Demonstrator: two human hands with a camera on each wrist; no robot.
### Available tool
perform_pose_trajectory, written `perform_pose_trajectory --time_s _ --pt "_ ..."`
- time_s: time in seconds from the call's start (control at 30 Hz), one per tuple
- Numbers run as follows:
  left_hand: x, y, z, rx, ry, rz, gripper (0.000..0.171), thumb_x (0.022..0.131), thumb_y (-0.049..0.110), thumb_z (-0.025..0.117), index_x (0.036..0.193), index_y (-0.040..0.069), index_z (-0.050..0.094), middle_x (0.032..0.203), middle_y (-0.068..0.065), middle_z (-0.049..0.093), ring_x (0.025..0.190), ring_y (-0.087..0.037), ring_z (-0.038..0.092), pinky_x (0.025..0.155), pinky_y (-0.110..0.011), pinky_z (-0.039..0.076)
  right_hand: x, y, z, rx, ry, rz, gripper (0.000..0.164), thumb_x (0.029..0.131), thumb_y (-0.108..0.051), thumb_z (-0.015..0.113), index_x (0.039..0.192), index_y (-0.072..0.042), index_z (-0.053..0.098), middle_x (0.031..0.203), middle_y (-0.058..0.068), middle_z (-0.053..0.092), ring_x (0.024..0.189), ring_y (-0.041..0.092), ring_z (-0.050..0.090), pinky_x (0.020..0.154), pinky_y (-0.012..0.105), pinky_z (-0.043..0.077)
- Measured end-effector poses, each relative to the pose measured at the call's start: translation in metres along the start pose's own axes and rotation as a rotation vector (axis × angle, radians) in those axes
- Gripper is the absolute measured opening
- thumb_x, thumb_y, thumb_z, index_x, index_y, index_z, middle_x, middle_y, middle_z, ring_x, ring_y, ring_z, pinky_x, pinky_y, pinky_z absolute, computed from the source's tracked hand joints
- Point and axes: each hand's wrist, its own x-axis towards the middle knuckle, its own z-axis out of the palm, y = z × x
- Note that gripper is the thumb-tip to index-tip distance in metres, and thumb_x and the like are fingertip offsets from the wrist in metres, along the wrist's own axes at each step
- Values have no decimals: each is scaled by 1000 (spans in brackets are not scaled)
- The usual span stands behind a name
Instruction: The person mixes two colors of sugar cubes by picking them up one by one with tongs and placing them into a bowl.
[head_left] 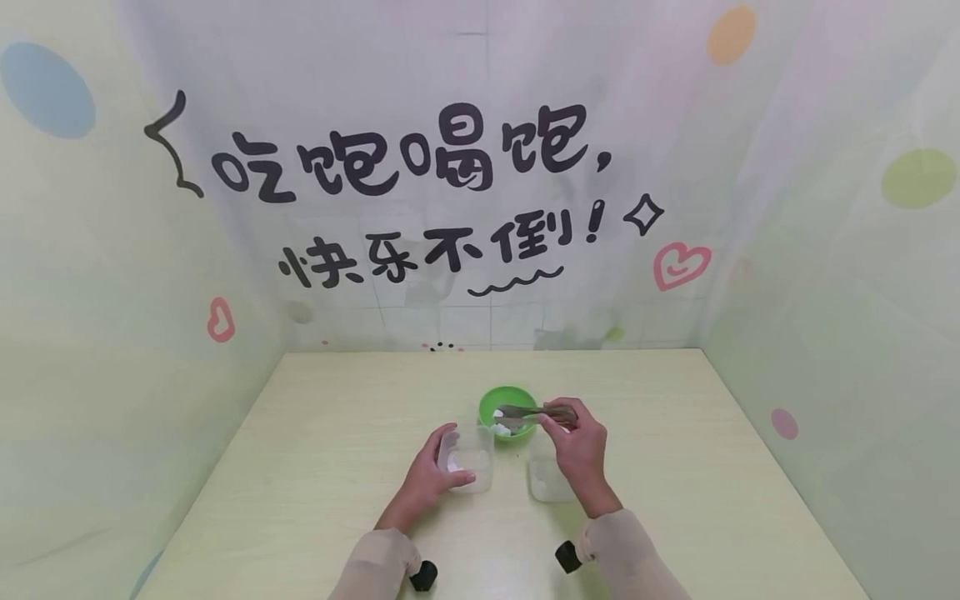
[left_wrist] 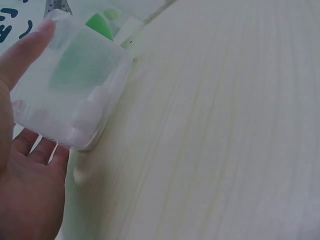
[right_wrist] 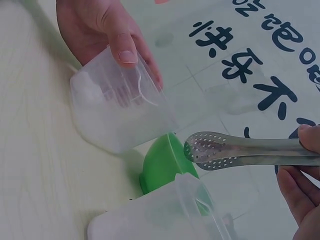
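Observation:
My left hand grips a clear plastic container, thumb on the near side and fingers on the far side. White lumps show inside through its cloudy wall. My right hand pinches metal tongs whose rounded tips are full of small holes. Over the green bowl the tips point left, with nothing visible between them in the right wrist view. White pieces lie in the bowl. Partly under my right hand stands a second clear container.
The pale wooden table is bordered by printed cloth walls at the back and both sides. Between the two containers, just in front of the bowl, is a narrow strip of table. Black wrist pieces stick out by both sleeves.

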Motion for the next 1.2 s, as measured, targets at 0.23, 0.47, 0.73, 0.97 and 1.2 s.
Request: perform_pose_trajectory --time_s 0.23,0.47,0.73,0.97,1.2 --pt "0 -2 0 9 -2 2 92 68 18 90 145 14 39 141 -18 46 124 -33 46 102 -50 39 -1 1 0 11 -8 -1 22 78 -1 79 96 0 67 87 12 73 76 22 70 65 18 55" --pt "0 -1 0 4 1 -12 92 68 18 90 145 15 39 142 -17 45 126 -34 44 105 -51 37 -1 -4 1 18 -8 10 23 77 3 78 97 4 66 90 17 72 78 32 70 68 25 57" --pt "0 -2 0 7 5 -12 92 68 16 90 145 14 39 142 -18 45 126 -35 45 105 -52 37 -5 -46 1 84 -44 -25 22 79 12 73 98 11 63 92 25 69 81 37 69 74 20 55" --pt "0 1 1 12 8 -23 93 68 16 90 145 16 39 141 -18 46 124 -34 46 101 -50 41 -10 -52 7 59 -99 -31 21 79 9 74 98 9 64 88 22 70 76 30 68 73 30 57" --pt "-1 2 0 7 8 -26 94 67 17 90 146 15 39 141 -19 45 123 -34 47 98 -49 43 -18 -50 16 44 -174 30 19 80 7 74 97 7 65 88 20 71 76 28 68 72 30 57"
